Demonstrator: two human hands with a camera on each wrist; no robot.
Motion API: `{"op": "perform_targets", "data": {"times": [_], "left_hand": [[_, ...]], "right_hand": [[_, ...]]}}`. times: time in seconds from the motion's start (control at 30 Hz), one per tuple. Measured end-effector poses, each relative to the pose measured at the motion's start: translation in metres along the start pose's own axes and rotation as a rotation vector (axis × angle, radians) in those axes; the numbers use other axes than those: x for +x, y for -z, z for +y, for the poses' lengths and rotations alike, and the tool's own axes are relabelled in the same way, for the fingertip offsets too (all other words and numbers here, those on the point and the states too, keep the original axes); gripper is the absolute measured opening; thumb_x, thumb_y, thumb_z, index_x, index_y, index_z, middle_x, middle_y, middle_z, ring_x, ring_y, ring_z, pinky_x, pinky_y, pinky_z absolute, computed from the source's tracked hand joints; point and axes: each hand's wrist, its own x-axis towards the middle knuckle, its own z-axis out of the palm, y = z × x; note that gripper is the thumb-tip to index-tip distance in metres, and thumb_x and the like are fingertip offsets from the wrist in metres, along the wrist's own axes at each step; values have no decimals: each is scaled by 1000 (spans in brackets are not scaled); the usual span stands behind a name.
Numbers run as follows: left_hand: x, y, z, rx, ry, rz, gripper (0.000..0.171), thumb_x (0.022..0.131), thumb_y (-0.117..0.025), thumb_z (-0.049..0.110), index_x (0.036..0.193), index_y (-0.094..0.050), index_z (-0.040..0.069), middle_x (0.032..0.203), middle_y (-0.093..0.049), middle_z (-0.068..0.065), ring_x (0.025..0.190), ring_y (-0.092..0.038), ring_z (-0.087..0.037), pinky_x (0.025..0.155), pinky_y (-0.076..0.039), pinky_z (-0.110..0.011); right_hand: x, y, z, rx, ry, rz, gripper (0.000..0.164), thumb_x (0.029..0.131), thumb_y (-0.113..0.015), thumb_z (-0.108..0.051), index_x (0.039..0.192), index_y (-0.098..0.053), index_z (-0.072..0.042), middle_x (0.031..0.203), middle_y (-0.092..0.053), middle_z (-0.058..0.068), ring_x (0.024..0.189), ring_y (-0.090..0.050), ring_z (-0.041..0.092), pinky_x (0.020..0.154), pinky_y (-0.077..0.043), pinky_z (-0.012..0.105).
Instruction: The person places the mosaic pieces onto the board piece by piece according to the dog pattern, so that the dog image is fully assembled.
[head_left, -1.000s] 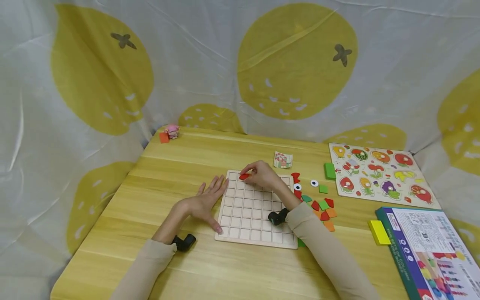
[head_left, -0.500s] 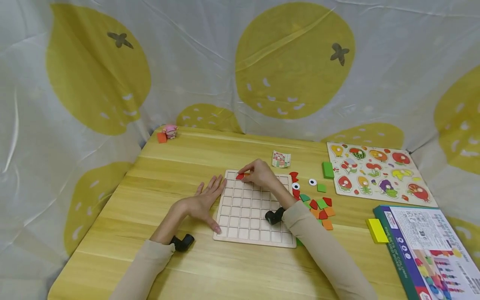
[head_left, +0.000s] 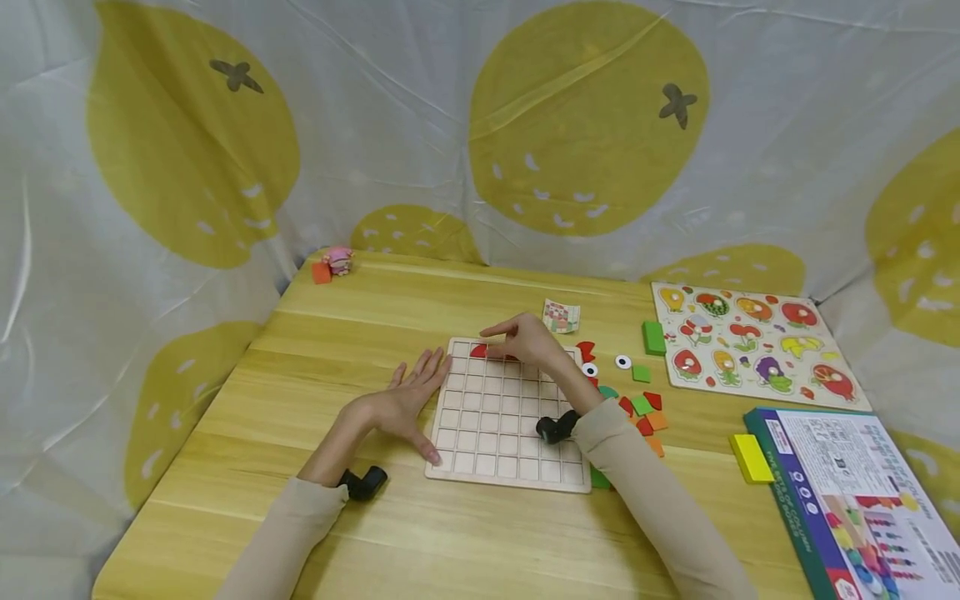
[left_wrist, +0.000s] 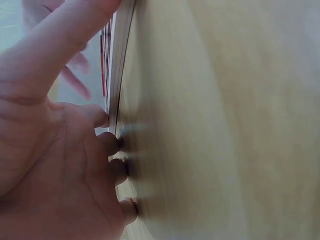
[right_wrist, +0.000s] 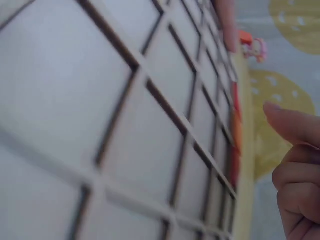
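Nearby, a wood-grained table point(head_left: 420, 542) bears a gridded pale-wood board point(head_left: 487, 442); the left hand point(head_left: 397, 414) lies spread at its left edge, gripping nothing. The right hand point(head_left: 528, 340), thumb and forefinger parted, arches, released, over the far row, where a red piece point(head_left: 478, 352) lies. Behind hangs creased fruit-print cloth point(head_left: 405, 125).

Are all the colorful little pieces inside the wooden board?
No, several red, green and orange pieces lie on the table beside the board.

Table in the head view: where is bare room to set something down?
Bare patches: between the left hand and the pink figurine; and between the sleeves, below the grid board. Crowded: right of that board, where loose tiles lie.
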Motion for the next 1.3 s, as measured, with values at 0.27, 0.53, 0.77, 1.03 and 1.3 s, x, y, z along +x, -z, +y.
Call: {"op": "perform_targets", "data": {"times": [0.27, 0.53, 0.77, 1.03, 1.3], "left_hand": [[-1, 0, -2, -1, -5, 16, 148, 55, -86, 57, 154, 13, 7, 159, 23, -17, 148, 20, -38, 116, 9, -65], [-6, 2, -8, 6, 15, 19, 150, 54, -86, 59, 153, 14, 7, 159, 24, -18, 148, 20, -39, 116, 8, -65], [-6, 2, -7, 20, 11, 17, 149, 55, -85, 59, 153, 14, 6, 159, 24, -19, 148, 19, -39, 116, 8, -65], [-1, 0, -3, 23, -15, 18, 148, 56, -85, 58, 153, 13, 6, 159, 23, -20, 148, 18, -40, 116, 8, -66], [2, 0, 1, 17, -13, 7, 148, 56, -86, 57, 153, 13, 6, 159, 24, -20, 148, 19, -38, 116, 8, -65]], "right_hand": [[-56, 62, 25, 10, -38, 71, 30, 86, -73, -23, 116, -72, -16, 55, -36, -2, 49, -28, 15, 48, -27, 26], [-107, 93, 76, -45, -199, 43, 28, 85, -74, -23, 110, -73, -10, 54, -32, -4, 51, -30, 14, 48, -27, 26], [-118, 91, 94, -56, -185, 42, 26, 84, -75, -22, 107, -75, -11, 57, -35, -4, 54, -34, 13, 50, -27, 25], [-105, 76, 88, 11, -229, 125, 27, 78, -80, -23, 99, -75, -6, 50, -34, -7, 46, -31, 11, 44, -26, 24], [-110, 80, 95, 91, -327, 171, 32, 75, -83, -24, 97, -74, -2, 57, -47, -9, 55, -36, 11, 51, -31, 24]]}}
